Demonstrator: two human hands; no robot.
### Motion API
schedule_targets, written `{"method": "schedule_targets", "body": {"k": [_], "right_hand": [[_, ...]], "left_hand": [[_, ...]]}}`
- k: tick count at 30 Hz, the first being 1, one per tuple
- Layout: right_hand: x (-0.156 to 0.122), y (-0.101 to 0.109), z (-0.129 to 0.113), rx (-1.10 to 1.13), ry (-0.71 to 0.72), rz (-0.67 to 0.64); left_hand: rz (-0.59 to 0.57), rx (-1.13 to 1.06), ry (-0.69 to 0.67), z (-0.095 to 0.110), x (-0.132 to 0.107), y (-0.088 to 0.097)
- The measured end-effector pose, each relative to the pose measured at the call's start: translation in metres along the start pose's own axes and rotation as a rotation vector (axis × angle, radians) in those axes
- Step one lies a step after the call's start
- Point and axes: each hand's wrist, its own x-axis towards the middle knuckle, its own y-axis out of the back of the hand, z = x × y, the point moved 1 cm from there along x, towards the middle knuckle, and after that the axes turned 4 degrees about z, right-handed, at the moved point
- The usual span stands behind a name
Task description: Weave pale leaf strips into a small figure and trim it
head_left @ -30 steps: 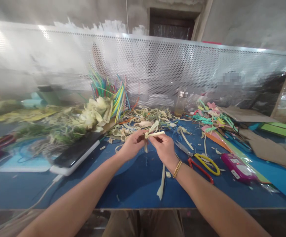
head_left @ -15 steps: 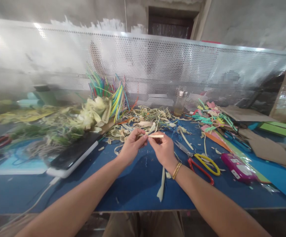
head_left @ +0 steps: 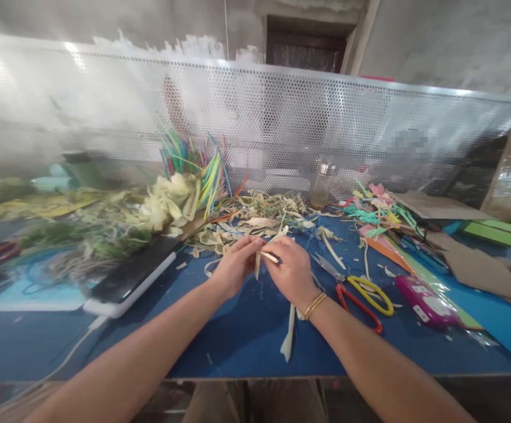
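Observation:
Both my hands meet above the middle of the blue table point(head_left: 238, 341). My left hand point(head_left: 236, 265) pinches a pale cream leaf strip point(head_left: 265, 254) with thumb and fingers. My right hand point(head_left: 291, 271), with a gold bracelet at the wrist, closes on the same strip from the other side. Short ends of the strip stick up and hang down between the fingertips. Another long pale strip point(head_left: 289, 335) lies on the table just below my right wrist.
Scissors with yellow and red handles point(head_left: 361, 292) lie right of my hand, beside a pink case point(head_left: 423, 299). A heap of leaf scraps point(head_left: 259, 214), coloured straws point(head_left: 194, 161), a jar point(head_left: 323, 183) and a phone point(head_left: 127, 279) surround the work spot. A perforated metal screen point(head_left: 282, 117) backs the table.
The strip pointed out to the right of my fingers before; now it is turned and drawn in between both hands, which have dropped slightly and closed together.

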Motion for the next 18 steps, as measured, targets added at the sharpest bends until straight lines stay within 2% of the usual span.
{"method": "schedule_targets", "body": {"k": [5,9,12,15,18], "right_hand": [[0.002,0.004,0.002,-0.117,0.125,-0.043],[0.003,0.005,-0.001,-0.130,0.138,-0.058],[0.002,0.003,-0.003,-0.001,0.049,0.029],[0.001,-0.004,0.002,0.219,-0.127,0.125],[-0.001,-0.014,0.010,0.439,-0.339,0.104]], "left_hand": [[0.016,-0.033,0.034,-0.003,0.002,0.001],[0.063,-0.047,-0.029,-0.004,0.002,0.001],[0.087,-0.051,-0.088,-0.003,0.000,-0.001],[0.095,-0.025,-0.137,-0.001,-0.001,-0.002],[0.077,0.058,-0.172,0.000,0.000,-0.002]]}}
